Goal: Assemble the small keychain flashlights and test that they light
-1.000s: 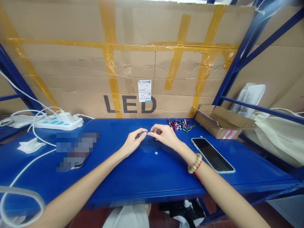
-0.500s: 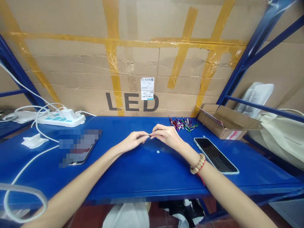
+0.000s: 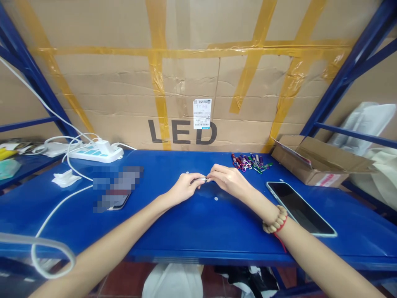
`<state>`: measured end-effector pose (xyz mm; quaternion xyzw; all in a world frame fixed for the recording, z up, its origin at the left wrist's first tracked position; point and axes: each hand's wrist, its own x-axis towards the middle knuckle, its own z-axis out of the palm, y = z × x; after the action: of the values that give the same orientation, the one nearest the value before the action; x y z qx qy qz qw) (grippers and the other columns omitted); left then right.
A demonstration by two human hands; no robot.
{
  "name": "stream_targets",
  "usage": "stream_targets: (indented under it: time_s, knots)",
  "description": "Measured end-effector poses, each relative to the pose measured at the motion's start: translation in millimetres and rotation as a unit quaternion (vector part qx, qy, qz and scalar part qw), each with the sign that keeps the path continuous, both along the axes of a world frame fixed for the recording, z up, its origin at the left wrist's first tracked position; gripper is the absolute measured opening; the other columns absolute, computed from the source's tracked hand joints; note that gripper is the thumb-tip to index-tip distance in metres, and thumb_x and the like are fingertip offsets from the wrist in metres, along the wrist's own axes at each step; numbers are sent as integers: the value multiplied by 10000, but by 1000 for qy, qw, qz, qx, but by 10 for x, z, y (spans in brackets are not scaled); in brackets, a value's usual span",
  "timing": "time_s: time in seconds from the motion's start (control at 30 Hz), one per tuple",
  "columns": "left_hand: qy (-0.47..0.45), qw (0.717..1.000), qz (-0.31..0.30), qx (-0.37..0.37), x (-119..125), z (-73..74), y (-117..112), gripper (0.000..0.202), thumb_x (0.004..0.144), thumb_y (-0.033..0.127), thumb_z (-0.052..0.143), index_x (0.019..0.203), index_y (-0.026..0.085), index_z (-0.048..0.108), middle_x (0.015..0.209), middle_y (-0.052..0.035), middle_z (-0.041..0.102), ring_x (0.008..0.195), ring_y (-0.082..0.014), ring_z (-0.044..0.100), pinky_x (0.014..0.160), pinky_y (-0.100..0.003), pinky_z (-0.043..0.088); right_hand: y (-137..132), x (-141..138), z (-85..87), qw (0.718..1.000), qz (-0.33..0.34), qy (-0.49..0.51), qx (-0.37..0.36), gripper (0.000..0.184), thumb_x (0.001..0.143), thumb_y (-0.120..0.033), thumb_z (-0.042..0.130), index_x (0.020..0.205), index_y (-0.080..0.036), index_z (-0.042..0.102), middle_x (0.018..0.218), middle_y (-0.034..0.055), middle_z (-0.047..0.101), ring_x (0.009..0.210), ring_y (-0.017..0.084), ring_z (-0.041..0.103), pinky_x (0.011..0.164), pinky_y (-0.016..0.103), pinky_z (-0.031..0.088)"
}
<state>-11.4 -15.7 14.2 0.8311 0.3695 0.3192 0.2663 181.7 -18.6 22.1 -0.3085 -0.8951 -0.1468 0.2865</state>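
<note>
While both forearms extended over the blue table (image 3: 198, 238), the left hand (image 3: 185, 186) pinched a small part (image 3: 206, 179) between thumb and fingers, and the right hand (image 3: 231, 181) gripped the same part from the opposite side with its thumb and fingertips pressed together. The small part was located above the middle of the table, between the two sets of fingertips; the fingers covered most of it, so its shape could not be determined. A beaded bracelet (image 3: 275, 220) and a red cord (image 3: 283, 242) encircled the right wrist. Beyond the right hand, near the rear edge, lay a cluster of small multicoloured metallic pieces (image 3: 248, 162), just beside an open cardboard box (image 3: 319, 167). A phone (image 3: 300, 209) with a dark screen lay flat beside the right forearm. On the left portion of the table, a flat device (image 3: 122, 203), partly masked by pixelation, lay apart from the left hand, with a crumpled white item (image 3: 66, 179) farther left. A white power strip (image 3: 96, 154) with a plug inserted was positioned behind them. A large cardboard panel (image 3: 182, 82), taped and marked "LED", stood along the rear edge.
</note>
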Motion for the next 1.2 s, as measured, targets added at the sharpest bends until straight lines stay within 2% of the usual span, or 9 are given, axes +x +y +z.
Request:
stream_targets:
  time_s: [0.17,0.33,0.43,0.63,0.8,0.93,1.07,1.2]
  knots:
    - [23,998,8,57,1,-55,12,278,870,275,421,842,170,677,682,-25,653,648,-148,570,666,-239,423,27,-13,-67,997,20,50,-62,257,907,-219,410,828,-165,649,780,63,611,672,132,583,597,232,443]
    - [49,992,-5,116,-25,-71,51,261,870,204,429,914,177,685,929,-65,702,832,-192,605,796,-292,429,58,-63,-137,984,16,124,-123,188,849,-191,509,722,-164,644,701,43,605,615,128,556,562,237,427]
    - [44,990,-5,131,-38,-57,75,258,870,193,441,955,186,684,952,-63,706,833,-191,606,819,-313,433,75,-94,-143,974,12,168,-153,168,819,-213,567,680,-164,647,663,32,600,594,120,546,545,230,417]
    - [-23,995,3,98,-28,-80,140,205,825,229,540,971,203,683,995,-45,706,880,-181,634,827,-294,469,96,-54,-64,963,-13,180,-200,150,800,-280,610,715,-175,676,733,38,627,664,128,564,578,229,423]
    - [-90,996,7,22,-12,-122,170,300,766,258,614,1050,164,637,1018,-63,701,932,-192,654,865,-301,496,111,-20,-33,958,-34,187,-217,135,787,-285,623,738,-174,682,771,37,632,657,120,561,570,221,420]
    - [-106,994,15,-2,-11,-84,152,224,751,286,627,937,166,661,955,-53,713,898,-196,664,849,-304,511,112,-17,-14,953,-38,193,-229,150,785,-303,625,736,-172,676,769,31,624,631,111,562,570,217,418]
    - [-111,994,-3,-1,-9,-45,108,167,772,265,594,886,160,655,919,-52,715,867,-189,669,811,-288,519,70,-12,27,950,-14,174,-257,182,810,-306,591,718,-163,654,744,22,617,589,97,560,568,210,413]
    - [-109,994,-22,25,-11,-45,53,125,794,240,560,861,156,625,877,-47,712,810,-177,673,733,-267,525,-10,-45,43,950,29,132,-281,283,887,-287,460,682,-152,602,657,8,594,518,80,531,566,207,402]
